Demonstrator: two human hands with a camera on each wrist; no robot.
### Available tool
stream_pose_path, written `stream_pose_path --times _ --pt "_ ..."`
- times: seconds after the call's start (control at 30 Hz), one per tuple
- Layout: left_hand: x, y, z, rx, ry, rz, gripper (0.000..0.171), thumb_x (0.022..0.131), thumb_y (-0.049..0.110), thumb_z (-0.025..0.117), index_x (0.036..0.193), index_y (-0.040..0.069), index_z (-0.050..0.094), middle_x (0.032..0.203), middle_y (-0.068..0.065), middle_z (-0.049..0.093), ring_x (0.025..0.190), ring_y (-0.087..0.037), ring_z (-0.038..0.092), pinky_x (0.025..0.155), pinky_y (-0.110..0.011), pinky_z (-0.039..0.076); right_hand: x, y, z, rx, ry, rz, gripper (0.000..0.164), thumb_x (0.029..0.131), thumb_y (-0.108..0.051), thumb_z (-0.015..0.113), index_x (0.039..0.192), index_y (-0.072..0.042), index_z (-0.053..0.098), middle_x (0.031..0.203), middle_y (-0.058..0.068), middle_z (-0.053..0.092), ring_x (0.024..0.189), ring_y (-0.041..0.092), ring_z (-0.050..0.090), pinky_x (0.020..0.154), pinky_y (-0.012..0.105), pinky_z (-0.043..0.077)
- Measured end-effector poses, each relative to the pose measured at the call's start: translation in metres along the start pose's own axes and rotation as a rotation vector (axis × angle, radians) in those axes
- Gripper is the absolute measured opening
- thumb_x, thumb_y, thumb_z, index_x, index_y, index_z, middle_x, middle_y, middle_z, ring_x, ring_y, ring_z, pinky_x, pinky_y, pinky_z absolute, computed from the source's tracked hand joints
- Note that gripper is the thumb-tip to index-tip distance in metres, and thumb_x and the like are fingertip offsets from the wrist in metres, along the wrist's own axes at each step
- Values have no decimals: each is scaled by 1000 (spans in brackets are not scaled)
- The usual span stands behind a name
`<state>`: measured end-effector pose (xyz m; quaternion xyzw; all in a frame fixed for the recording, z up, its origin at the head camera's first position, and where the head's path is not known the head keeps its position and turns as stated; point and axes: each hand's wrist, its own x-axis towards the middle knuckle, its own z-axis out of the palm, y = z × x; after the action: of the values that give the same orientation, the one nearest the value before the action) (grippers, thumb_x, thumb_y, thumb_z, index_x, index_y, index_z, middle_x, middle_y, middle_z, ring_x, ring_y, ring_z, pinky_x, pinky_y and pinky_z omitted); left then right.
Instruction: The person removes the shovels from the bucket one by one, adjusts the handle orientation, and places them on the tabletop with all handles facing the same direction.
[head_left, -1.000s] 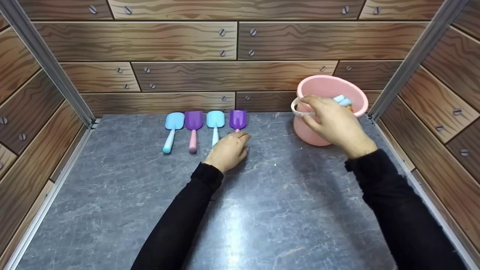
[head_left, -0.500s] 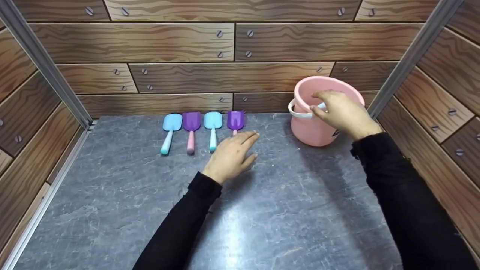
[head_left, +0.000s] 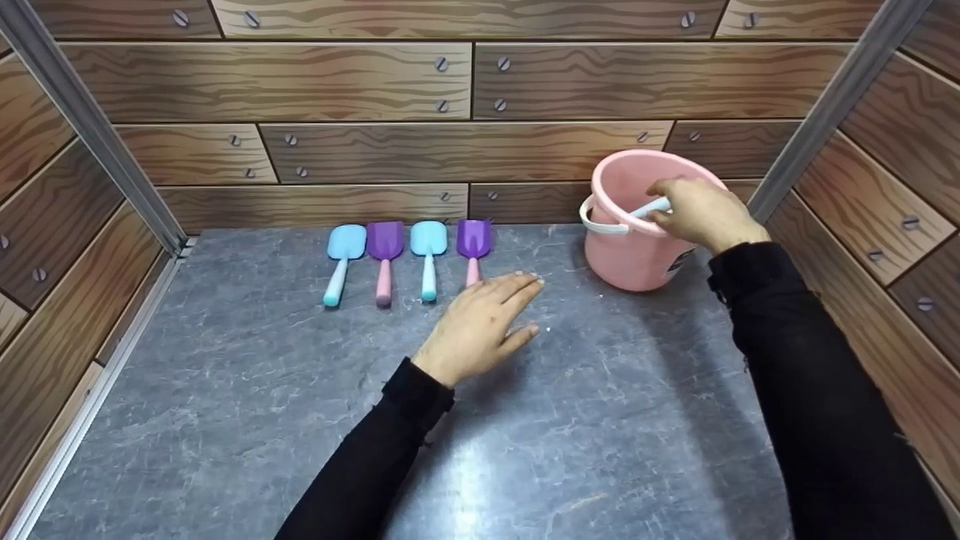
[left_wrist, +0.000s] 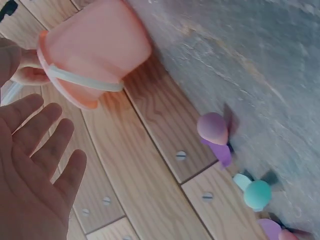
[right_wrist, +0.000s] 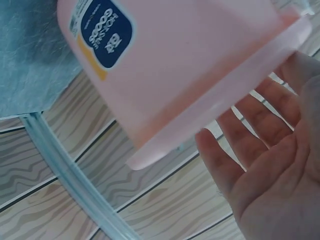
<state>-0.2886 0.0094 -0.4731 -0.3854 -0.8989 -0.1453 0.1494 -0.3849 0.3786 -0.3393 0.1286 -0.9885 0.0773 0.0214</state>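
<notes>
My right hand point(head_left: 709, 214) is over the mouth of a pink bucket point(head_left: 630, 259), pinching the pale blue handle point(head_left: 651, 207) of what looks like a toy shovel. The lower end of that handle is hidden inside the bucket. My left hand point(head_left: 480, 326) hovers above the table with its fingers straight, holding nothing. Just beyond it lies a purple toy shovel with a pink handle point(head_left: 473, 238). Further left in the row are a light blue shovel point(head_left: 429, 240), another purple shovel point(head_left: 385, 241) and a blue shovel point(head_left: 346, 244).
The grey marbled table point(head_left: 247, 390) meets a wood-patterned back wall point(head_left: 367, 154) and side walls with metal corner posts. A white bucket handle point(head_left: 604, 225) hangs at the bucket's left side. A label point(right_wrist: 106, 32) shows on the bucket in the right wrist view.
My left hand has drawn back from the rightmost purple shovel, toward the right and nearer me, its fingers spreading. My right hand has moved from the bucket's left rim and taken hold of the pale blue handle.
</notes>
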Motion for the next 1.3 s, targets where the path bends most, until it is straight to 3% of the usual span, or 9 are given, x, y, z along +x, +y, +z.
stream_pose_path --times 0.2,0.53,0.57,0.63,0.77,0.87,0.93,1.1,1.3 --pt "-1 10 -3 19 3 32 68 121 49 63 178 13 52 180 -9 59 169 -30 56 142 -53 46 5 10 2 8 -27 60 45 100 -6 76 144 6 73 143 33 77 125 51 74 111 74 59" --pt "0 15 -5 16 4 58 67 122 50 61 178 15 51 181 -7 58 169 -29 56 143 -51 44 14 20 6 62 -116 130 55 100 -10 74 147 17 66 145 43 71 120 54 68 116 67 55" --pt "0 15 -5 13 2 56 67 122 50 61 178 15 52 181 -6 58 169 -29 56 144 -51 44 21 30 12 53 -124 121 56 98 -11 74 147 16 67 145 42 71 117 51 68 114 64 56" --pt "-1 15 -4 9 0 55 67 122 50 61 178 14 52 181 -6 58 169 -28 56 144 -51 44 22 28 12 38 -151 106 58 96 -10 73 147 16 67 144 41 72 112 48 68 110 58 56" --pt "-2 14 -3 3 -2 54 67 122 50 61 178 14 52 180 -7 59 169 -28 56 143 -53 45 20 22 9 24 -183 66 52 93 -11 72 140 12 75 124 32 79 98 39 66 93 42 53" --pt "-2 14 -3 5 -9 50 67 122 51 61 178 15 51 181 -6 58 169 -27 56 143 -52 44 12 8 0 13 -223 66 53 98 -15 70 145 10 73 130 30 79 102 38 65 94 42 53" --pt "-1 14 -3 14 -18 45 67 122 51 60 179 16 50 182 -5 58 170 -25 55 144 -52 44 11 5 -3 2 -263 73 61 100 -18 68 154 10 67 146 32 75 112 39 65 104 46 53" --pt "-1 14 -3 17 -26 39 68 122 52 60 178 16 51 182 -4 58 169 -24 56 144 -51 44 12 -2 -8 3 -351 56 73 96 -15 66 163 14 56 156 35 67 120 40 61 114 47 50" --pt "-1 15 -4 -3 -31 34 68 122 52 61 178 16 51 181 -5 58 169 -25 56 145 -52 42 2 -5 -10 -31 -303 120 69 93 -9 75 157 14 61 159 40 65 125 47 66 123 62 54"
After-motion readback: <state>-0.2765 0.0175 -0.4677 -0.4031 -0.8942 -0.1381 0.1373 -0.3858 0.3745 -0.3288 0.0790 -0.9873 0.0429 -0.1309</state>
